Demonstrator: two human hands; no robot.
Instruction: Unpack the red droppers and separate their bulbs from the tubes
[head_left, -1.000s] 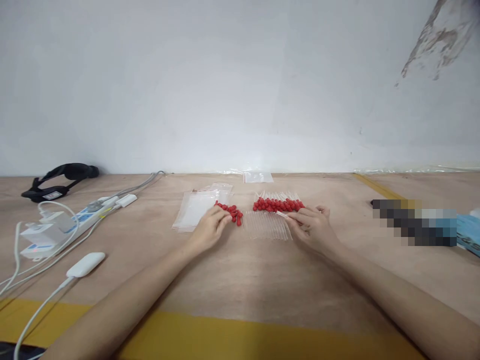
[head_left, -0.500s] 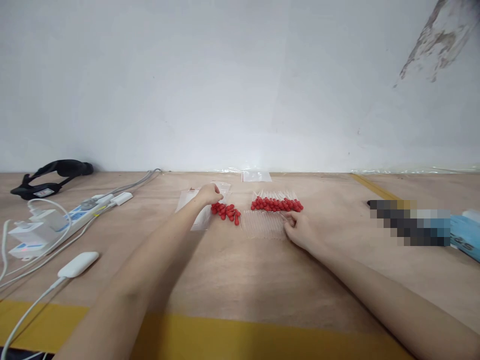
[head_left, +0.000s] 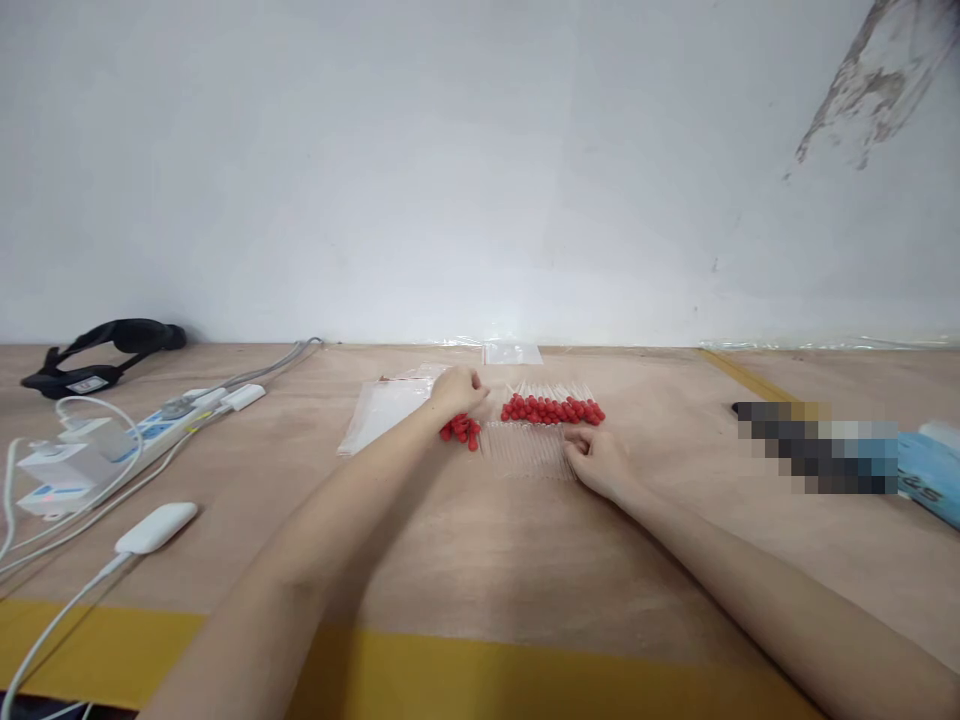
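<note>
My left hand [head_left: 459, 392] is closed in a pinch just behind a small pile of red rubber bulbs [head_left: 463, 432]; what its fingertips hold, if anything, is hidden. My right hand [head_left: 598, 460] has its fingers together at the right end of a row of thin clear tubes [head_left: 525, 450], seemingly pinching one tube. Behind that row lies a band of red-bulbed droppers [head_left: 553, 409], bulbs toward me and pale stems toward the wall. A clear plastic bag [head_left: 382, 410] lies flat behind my left forearm.
A power strip [head_left: 154, 432] with plugs and cables is on the left, with a white charger [head_left: 157, 528] nearer me. A black head strap [head_left: 105, 355] lies by the wall. At the right are a blurred dark object [head_left: 814, 450] and a blue package [head_left: 930, 475].
My left hand has moved right, from the left end of the red bulb pile to behind its right part. My right hand has stayed almost in place at the end of the tubes.
</note>
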